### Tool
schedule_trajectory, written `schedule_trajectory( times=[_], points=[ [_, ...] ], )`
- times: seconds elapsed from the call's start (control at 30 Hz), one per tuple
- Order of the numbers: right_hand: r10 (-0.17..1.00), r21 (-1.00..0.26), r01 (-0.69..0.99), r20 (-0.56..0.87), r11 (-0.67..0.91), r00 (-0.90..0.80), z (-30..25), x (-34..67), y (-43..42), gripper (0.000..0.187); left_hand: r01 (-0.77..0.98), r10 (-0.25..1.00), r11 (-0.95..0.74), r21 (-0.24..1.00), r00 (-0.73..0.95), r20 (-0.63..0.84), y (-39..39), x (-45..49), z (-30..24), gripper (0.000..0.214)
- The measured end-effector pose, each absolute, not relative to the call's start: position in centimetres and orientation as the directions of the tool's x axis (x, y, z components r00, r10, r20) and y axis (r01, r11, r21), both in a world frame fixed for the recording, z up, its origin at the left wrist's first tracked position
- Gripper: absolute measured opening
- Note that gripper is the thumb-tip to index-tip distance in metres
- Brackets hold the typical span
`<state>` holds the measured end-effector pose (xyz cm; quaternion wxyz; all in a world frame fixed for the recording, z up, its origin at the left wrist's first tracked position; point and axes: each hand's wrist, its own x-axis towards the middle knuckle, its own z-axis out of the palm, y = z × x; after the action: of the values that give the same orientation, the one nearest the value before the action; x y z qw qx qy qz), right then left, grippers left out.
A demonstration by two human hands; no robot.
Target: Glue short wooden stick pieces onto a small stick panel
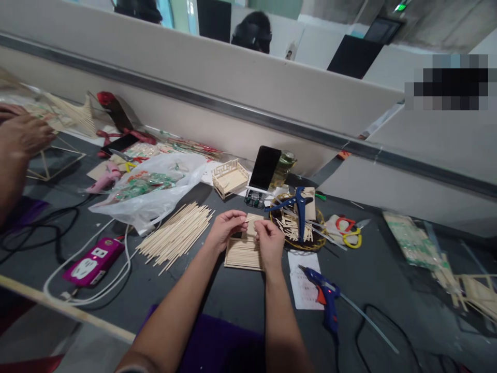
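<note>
A short stick (pixel 251 218) is up between the two hands, above the far part of a flat stick panel (pixel 243 256) that lies on the worktop (pixel 368 264). The fingers of the left hand (pixel 228 228) are pinched on its left end; those of the right hand (pixel 271 241) are drawn narrow and seem to grip the other. A light pinch near each end should suit it, since wood this thin would likely snap if bent; level wrists would help to line it up with the panel's edges.

The stick looks pale, slim and bare; whether it carries glue is too small to tell. The panel is the same pale wood, its sticks set side by side, running left to right, with the far part mostly behind the hands.

Left of the panel a loose pile of long sticks (pixel 178 235) fans out. To the right are a basket (pixel 325 241) of short pieces and, nearer, a blue glue gun (pixel 330 300) with its nozzle over a sheet of paper (pixel 298 280). Farther off stands a small railed wooden model (pixel 232 181), left of a phone (pixel 265 168).
</note>
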<state>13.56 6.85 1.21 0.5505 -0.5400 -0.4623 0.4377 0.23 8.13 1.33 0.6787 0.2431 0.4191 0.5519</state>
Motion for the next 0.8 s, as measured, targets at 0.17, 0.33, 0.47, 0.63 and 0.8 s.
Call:
schedule_trajectory(
  times=[0.17,0.33,0.47,0.63,0.8],
  points=[
    [0.902,-0.967,-0.188,0.081,0.175,0.424,1.9,15.5,7.1,0.027,-0.502,0.958,0.205,0.84,-0.073,-0.277,8.5,0.0,0.9,0.031],
    [0.816,-0.947,-0.188,0.112,0.26,0.567,3.1,17.5,7.4,0.027,-0.341,0.968,0.171,0.924,-0.118,-0.223,8.3,-0.6,1.4,0.023],
    [0.802,-0.953,-0.147,0.135,0.266,0.582,3.6,18.2,7.4,0.027,-0.105,0.979,0.163,0.981,0.137,-0.148,7.7,-1.4,2.0,0.014],
    [0.838,-0.959,-0.165,0.108,0.229,0.534,3.9,17.9,7.3,0.025,0.166,0.905,0.07,0.984,0.403,-0.133,7.5,-1.6,1.4,0.009],
    [0.92,-0.978,-0.161,0.059,0.13,0.387,4.1,17.3,6.9,0.025,0.189,0.901,0.045,0.981,0.417,-0.121,7.5,-1.2,1.2,0.012]
  ],
)
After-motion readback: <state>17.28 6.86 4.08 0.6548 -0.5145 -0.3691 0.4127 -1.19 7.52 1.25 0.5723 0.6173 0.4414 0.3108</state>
